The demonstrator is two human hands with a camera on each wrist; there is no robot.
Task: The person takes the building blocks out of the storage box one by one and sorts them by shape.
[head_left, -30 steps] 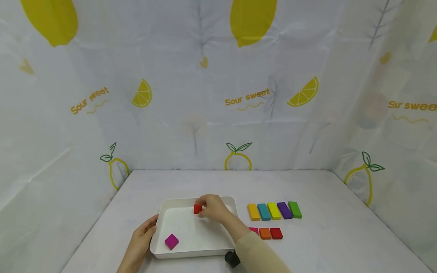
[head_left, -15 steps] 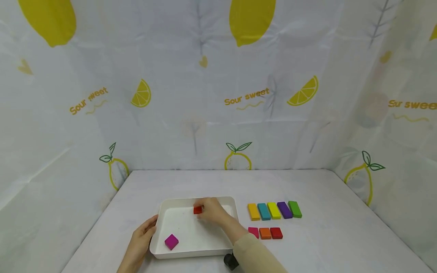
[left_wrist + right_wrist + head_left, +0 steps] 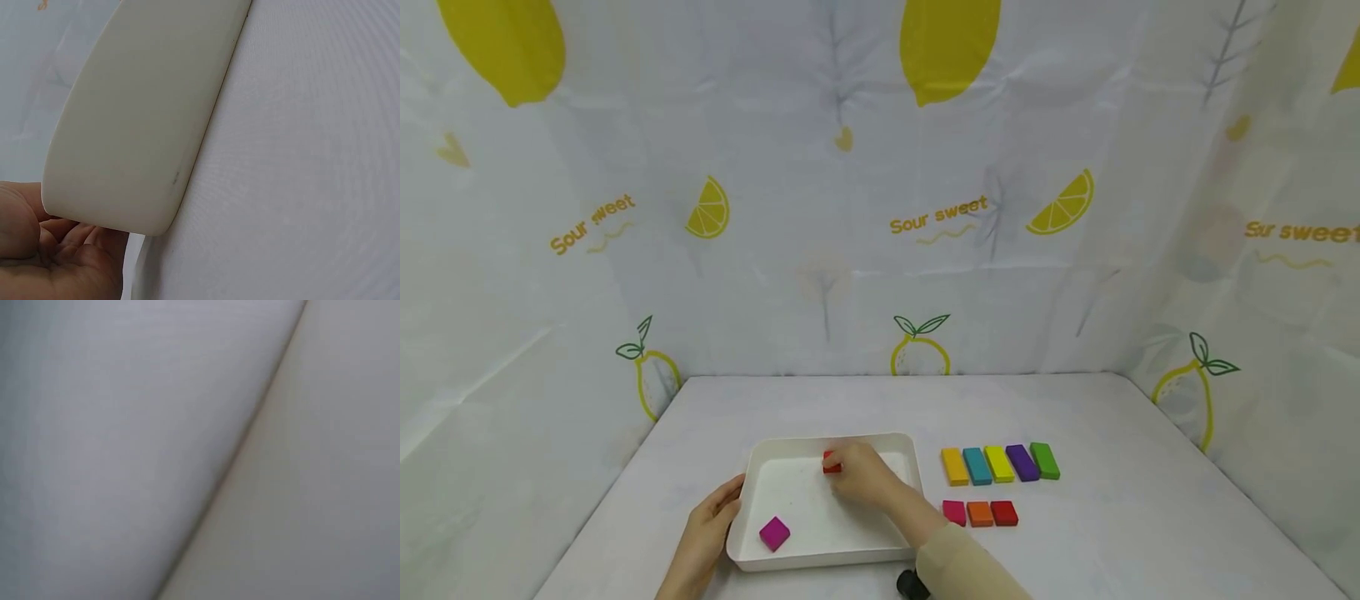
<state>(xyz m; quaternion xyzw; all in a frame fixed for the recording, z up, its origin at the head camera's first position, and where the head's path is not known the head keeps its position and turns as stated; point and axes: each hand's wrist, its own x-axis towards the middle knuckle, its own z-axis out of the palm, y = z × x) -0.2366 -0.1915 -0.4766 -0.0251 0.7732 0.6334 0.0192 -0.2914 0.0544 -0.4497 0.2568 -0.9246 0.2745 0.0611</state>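
A white tray (image 3: 842, 546) lies on the table. My left hand (image 3: 706, 529) holds its left side, fingers and thumb at the outer wall. In the left wrist view, the fingers (image 3: 94, 250) curl in behind the end of the tray (image 3: 137, 125). My right hand (image 3: 861, 475) reaches over the tray's right part and pinches a small red block (image 3: 831, 462) near the far wall, covering part of it. A magenta block (image 3: 774, 534) sits turned cornerwise in the near left part of the tray. The right wrist view is blurred and shows no fingers.
Right of the tray lie orange-yellow (image 3: 955, 467), blue (image 3: 977, 466), yellow (image 3: 999, 464), purple (image 3: 1022, 462) and green (image 3: 1045, 460) blocks in a row. Nearer are pink (image 3: 954, 512), orange (image 3: 980, 514) and red blocks (image 3: 1004, 513). A black object (image 3: 912, 585) shows beside the right sleeve.
My right hand has lowered slightly over the red block and its fingers have drawn closer round it. The left hand and the magenta block stay put; the head view has shifted a little.
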